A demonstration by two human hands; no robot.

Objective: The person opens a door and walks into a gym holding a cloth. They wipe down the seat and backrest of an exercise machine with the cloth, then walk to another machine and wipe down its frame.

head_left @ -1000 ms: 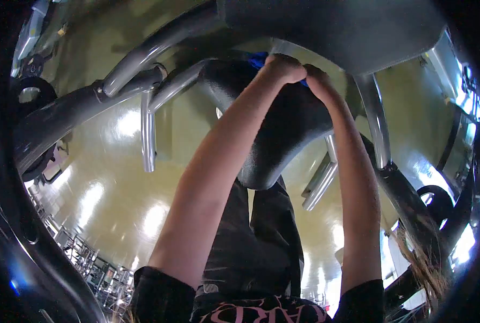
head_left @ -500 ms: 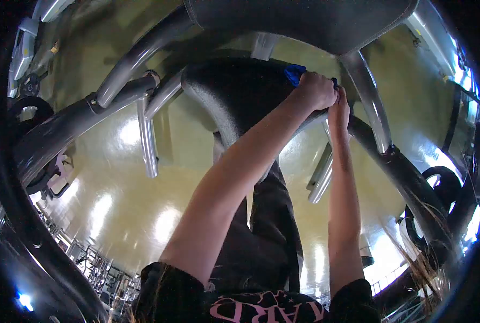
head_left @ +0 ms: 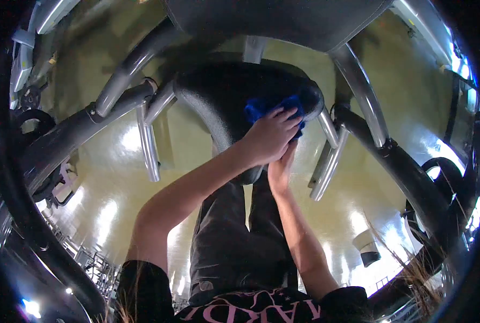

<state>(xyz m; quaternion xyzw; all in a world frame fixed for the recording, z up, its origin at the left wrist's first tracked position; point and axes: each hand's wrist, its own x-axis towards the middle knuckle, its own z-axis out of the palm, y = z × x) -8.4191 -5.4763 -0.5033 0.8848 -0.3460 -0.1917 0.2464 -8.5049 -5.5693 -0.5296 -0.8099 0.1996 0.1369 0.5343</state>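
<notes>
A blue cloth [head_left: 290, 105] is bunched on the right part of a black padded seat [head_left: 218, 89]. My left hand [head_left: 272, 134] lies over the cloth, fingers bent across it and pressing it against the pad. Just below and to the right, my right hand [head_left: 283, 160] touches the cloth's lower edge, partly hidden behind my left hand; its fingertips are mostly covered. The seat tapers to a narrow end above my legs.
A larger dark pad [head_left: 272, 19] hangs above the seat. Grey metal tubes [head_left: 361, 94] and a thick dark frame bar [head_left: 418, 177] flank it, with short silver bars [head_left: 329, 167] beside the seat. A white bin [head_left: 366, 245] stands on the floor at the lower right.
Both hands and the blue cloth have moved down and left, from the seat's far right edge onto its right part. My left hand's fingers now show over the cloth. The view has shifted slightly.
</notes>
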